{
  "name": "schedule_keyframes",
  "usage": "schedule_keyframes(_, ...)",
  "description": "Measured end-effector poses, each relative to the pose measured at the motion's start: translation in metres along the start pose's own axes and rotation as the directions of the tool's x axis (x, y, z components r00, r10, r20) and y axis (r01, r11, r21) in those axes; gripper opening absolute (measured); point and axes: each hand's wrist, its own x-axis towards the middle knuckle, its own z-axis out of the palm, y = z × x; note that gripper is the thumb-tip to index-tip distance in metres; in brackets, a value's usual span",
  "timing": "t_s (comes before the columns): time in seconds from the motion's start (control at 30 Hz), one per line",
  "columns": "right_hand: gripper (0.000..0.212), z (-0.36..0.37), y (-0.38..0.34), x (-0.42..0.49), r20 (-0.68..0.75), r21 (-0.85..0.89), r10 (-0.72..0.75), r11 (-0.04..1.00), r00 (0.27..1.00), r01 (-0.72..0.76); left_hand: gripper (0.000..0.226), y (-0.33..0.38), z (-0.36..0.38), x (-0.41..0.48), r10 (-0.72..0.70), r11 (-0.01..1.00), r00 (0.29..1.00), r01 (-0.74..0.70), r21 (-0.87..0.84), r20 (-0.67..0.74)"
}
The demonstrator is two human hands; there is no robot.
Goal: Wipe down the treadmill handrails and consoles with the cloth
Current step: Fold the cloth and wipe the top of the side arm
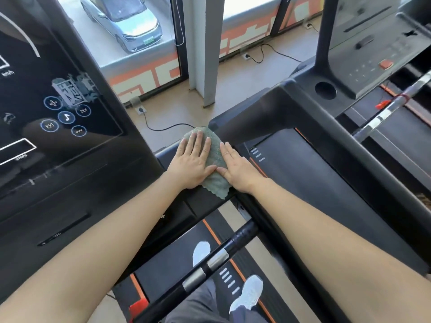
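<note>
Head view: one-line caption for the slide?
Left hand and right hand press a green cloth flat on a treadmill's black side rail, beside the console screen.

cloth [217, 150] grey-green | console [70, 159] black, white icons | shoes [249, 292] white | belt edge [211, 231] orange

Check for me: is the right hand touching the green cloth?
Touching. The head view shows the right hand lying flat on the green cloth, overlapping its right side with no gap visible.
</note>
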Motion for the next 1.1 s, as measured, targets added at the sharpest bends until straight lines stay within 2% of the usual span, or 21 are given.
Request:
schedule_keyframes(0.17, 0.08, 0.026, 0.001, -0.041, -0.065, -0.192, 0.005, 0.981, 0.998, -0.018, 0.091, 0.011, 0.013, -0.044, 0.099, 0.993, 0.994, -0.102, 0.061, 0.055)
schedule_keyframes(0.33, 0.088, 0.066, -0.019, -0.074, -0.201, -0.304, -0.05, 0.953, 0.978, -0.014, 0.092, 0.029, 0.035, -0.097, 0.15, 0.986, 0.989, -0.15, 0.074, 0.006)
schedule_keyframes(0.5, 0.085, 0.074, -0.006, -0.096, -0.298, -0.331, -0.075, 0.943, 0.952, -0.029, 0.085, 0.042, 0.043, -0.102, 0.102, 0.994, 0.988, -0.098, 0.036, -0.12)
schedule_keyframes(0.63, 0.079, 0.073, 0.014, -0.108, -0.434, -0.212, 0.075, 0.96, 0.898, -0.183, 0.08, 0.059, 0.035, -0.073, 0.202, 0.978, 0.969, -0.206, -0.012, -0.139)
schedule_keyframes(0.7, 0.078, 0.074, 0.023, -0.114, -0.444, -0.071, 0.196, 0.965, 0.874, -0.252, 0.082, 0.066, 0.031, -0.055, 0.304, 0.952, 0.941, -0.305, 0.012, -0.148)
schedule_keyframes(0.77, 0.079, 0.071, 0.03, -0.12, -0.378, 0.098, 0.307, 0.952, 0.873, -0.291, 0.082, 0.072, 0.028, -0.039, 0.399, 0.915, 0.898, -0.402, 0.024, -0.186)
schedule_keyframes(0.9, 0.077, 0.042, 0.034, -0.147, -0.183, 0.271, 0.401, 0.898, 0.898, -0.346, 0.073, 0.081, 0.022, -0.019, 0.525, 0.84, 0.815, -0.543, -0.008, -0.245)
schedule_keyframes(1.0, 0.054, 0.024, 0.036, -0.173, -0.117, 0.402, 0.481, 0.823, 0.869, -0.401, 0.075, 0.092, 0.025, -0.016, 0.601, 0.784, 0.766, -0.62, -0.014, -0.227)
schedule_keyframes(1.1, 0.036, 0.03, 0.043, -0.191, -0.124, 0.466, 0.557, 0.763, 0.821, -0.448, 0.081, 0.11, 0.027, -0.014, 0.637, 0.757, 0.746, -0.653, -0.029, -0.195)
